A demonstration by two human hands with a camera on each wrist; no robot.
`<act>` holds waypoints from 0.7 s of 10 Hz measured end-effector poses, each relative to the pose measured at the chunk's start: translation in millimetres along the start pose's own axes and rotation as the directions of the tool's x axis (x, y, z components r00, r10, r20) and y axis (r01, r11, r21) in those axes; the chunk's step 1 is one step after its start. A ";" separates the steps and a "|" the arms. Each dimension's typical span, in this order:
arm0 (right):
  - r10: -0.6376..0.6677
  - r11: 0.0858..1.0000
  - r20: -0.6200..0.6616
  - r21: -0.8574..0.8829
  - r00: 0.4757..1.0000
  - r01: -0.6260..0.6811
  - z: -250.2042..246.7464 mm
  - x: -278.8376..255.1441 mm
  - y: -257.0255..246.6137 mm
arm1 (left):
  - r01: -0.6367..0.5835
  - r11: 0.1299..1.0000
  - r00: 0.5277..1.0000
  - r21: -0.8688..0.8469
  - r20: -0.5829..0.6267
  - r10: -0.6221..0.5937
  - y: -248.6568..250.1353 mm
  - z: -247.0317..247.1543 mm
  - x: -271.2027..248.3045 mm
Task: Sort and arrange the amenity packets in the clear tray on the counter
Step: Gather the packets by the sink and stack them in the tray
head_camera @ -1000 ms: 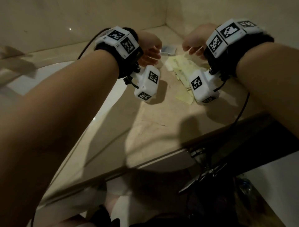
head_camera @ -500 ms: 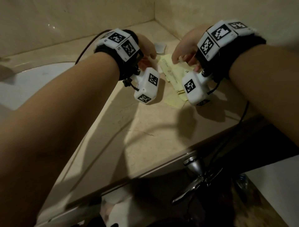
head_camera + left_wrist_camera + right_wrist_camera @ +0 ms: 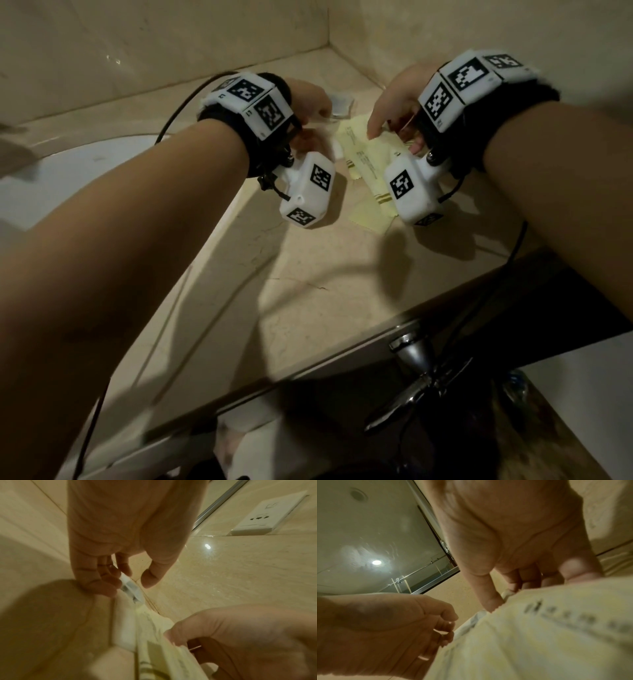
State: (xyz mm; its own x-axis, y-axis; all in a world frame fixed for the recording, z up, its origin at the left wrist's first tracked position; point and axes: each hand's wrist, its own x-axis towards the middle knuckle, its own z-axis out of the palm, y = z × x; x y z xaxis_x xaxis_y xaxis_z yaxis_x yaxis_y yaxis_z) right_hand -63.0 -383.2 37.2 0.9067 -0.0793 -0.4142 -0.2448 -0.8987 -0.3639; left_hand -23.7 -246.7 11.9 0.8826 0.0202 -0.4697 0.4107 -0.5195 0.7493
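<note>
Several pale yellow packets (image 3: 368,164) lie fanned out in the far corner of the beige counter (image 3: 308,274). My right hand (image 3: 394,113) pinches the top yellow packet (image 3: 539,628) at its far end: the thumb (image 3: 578,568) lies on its face, the index fingertip (image 3: 491,601) on its edge, and the other fingers are behind it. A small clear packet (image 3: 342,104) lies by the wall. My left hand (image 3: 310,102) hovers at it with loosely curled fingertips (image 3: 109,585) touching the clear packet (image 3: 131,588), thumb apart. I cannot make out the clear tray.
Two tiled walls meet right behind the packets. A white sink basin (image 3: 68,178) is set into the counter on the left. A wall socket (image 3: 267,515) sits above the counter. Below the counter's front edge, a chrome fitting (image 3: 418,377) sticks out.
Both hands have dropped closer to the packets. The right hand has taken hold of the top yellow packet, and the left hand's fingers have reached the small clear packet.
</note>
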 end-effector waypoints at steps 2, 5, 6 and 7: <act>-0.087 0.993 -0.115 0.065 0.990 0.095 6.3 12.1 13.0 | 0.014 0.971 0.991 0.237 0.125 -0.044 2.6 3.0 -25.5; -0.091 0.988 -0.147 0.108 0.985 0.107 8.8 11.7 14.5 | -0.054 0.902 0.974 0.429 0.223 -0.048 3.7 9.8 -36.0; -0.085 0.986 -0.139 0.133 0.987 0.104 9.0 12.8 14.3 | -0.069 0.911 0.971 0.406 0.236 -0.031 3.7 8.8 -35.7; -0.075 0.967 -0.159 0.230 0.984 0.110 6.8 14.8 14.0 | -0.102 0.926 0.970 0.363 0.244 0.011 3.2 2.6 -33.1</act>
State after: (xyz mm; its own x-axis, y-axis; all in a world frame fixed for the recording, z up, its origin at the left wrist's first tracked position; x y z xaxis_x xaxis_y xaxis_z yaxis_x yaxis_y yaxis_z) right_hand -55.3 -394.0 20.2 0.9655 -0.0798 -0.2477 -0.2156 -0.7787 -0.5892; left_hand -52.2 -251.2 28.6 0.8046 -0.1946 -0.5610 0.2076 -0.7930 0.5728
